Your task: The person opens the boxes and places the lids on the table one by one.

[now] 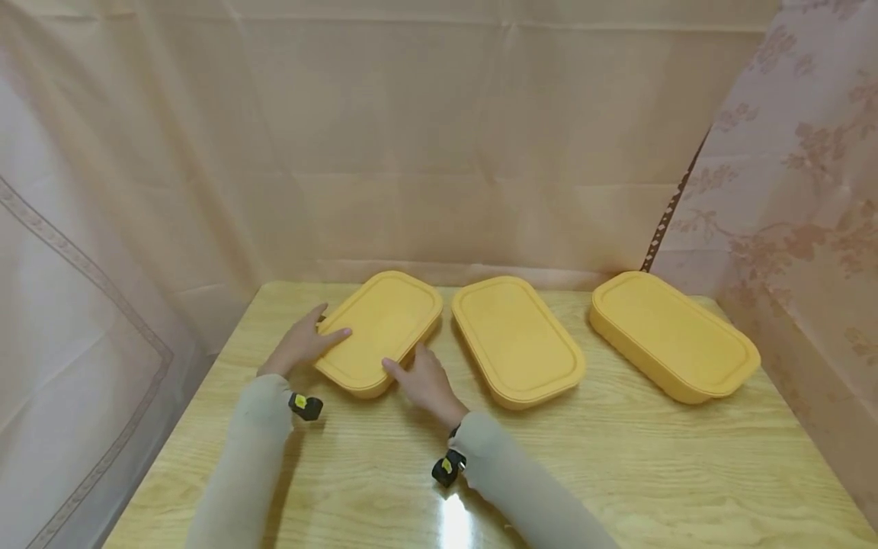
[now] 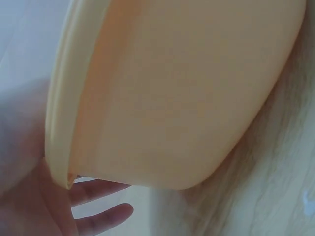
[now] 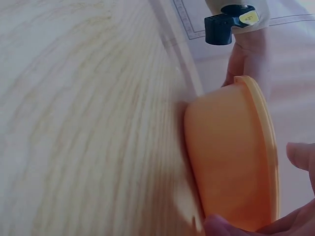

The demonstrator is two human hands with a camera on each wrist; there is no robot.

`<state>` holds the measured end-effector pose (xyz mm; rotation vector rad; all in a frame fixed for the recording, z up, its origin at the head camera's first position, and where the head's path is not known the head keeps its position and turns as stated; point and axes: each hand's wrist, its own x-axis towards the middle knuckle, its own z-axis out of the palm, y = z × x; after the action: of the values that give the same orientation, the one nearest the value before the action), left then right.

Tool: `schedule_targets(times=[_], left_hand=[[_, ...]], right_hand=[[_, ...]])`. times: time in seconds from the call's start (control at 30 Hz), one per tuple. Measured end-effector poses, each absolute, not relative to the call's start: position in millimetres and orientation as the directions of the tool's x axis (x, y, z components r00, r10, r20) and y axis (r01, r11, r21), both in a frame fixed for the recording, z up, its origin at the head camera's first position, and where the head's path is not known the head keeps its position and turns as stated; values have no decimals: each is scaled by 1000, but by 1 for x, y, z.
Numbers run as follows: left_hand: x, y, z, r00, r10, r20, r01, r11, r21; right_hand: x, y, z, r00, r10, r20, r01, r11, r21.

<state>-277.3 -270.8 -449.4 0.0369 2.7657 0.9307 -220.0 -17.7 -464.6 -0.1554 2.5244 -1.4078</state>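
The leftmost yellow lidded food container [image 1: 384,320] sits on the table at a slant, with a hand at either side. My left hand [image 1: 302,343] holds its left side, thumb laid over the lid and the other fingers beyond the rim. In the left wrist view, fingers [image 2: 106,216] reach past the corner below the rim. From the near right side, my right hand [image 1: 427,381] grips the same container, its thumb above the lid edge. The right wrist view shows a fingertip [image 3: 219,226] low against the side wall and the thumb raised off the lid.
A second yellow container [image 1: 519,339] stands just right of the right hand, and a third [image 1: 675,335] is farther right near the table's edge. All stand on a wood-grain table [image 1: 652,473]. A beige curtain [image 1: 439,137] hangs behind, with patterned cloth [image 1: 816,206] at the right.
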Motion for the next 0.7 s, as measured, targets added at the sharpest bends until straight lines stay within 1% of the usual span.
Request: schedule_targets(times=[0.1, 0.17, 0.33, 0.4, 0.5, 0.7], left_hand=[[-277, -270, -446, -977, 101, -185, -33, 795, 606], [-278, -268, -445, -978, 105, -181, -37, 764, 644], [-282, -269, -453, -971, 114, -210, -97, 617, 781], [-282, -271, -457, -968, 112, -223, -123, 563, 817], [-280, -273, -459, -969, 100, -225, -140, 529, 837], [-277, -273, -458, -979, 39, -199, -143, 562, 815]], right_hand=[[-222, -19, -464, -967, -198, -159, 34, 522, -853], [-224, -21, -463, -971, -184, -155, 37, 521, -853], [-219, -25, -463, -978, -126, -163, 78, 507, -858], [-215, -27, -464, -981, -107, -164, 90, 497, -863], [-209, -32, -468, -985, -88, -148, 89, 477, -875], [-204, -37, -474, -993, -62, -100, 63, 433, -899]])
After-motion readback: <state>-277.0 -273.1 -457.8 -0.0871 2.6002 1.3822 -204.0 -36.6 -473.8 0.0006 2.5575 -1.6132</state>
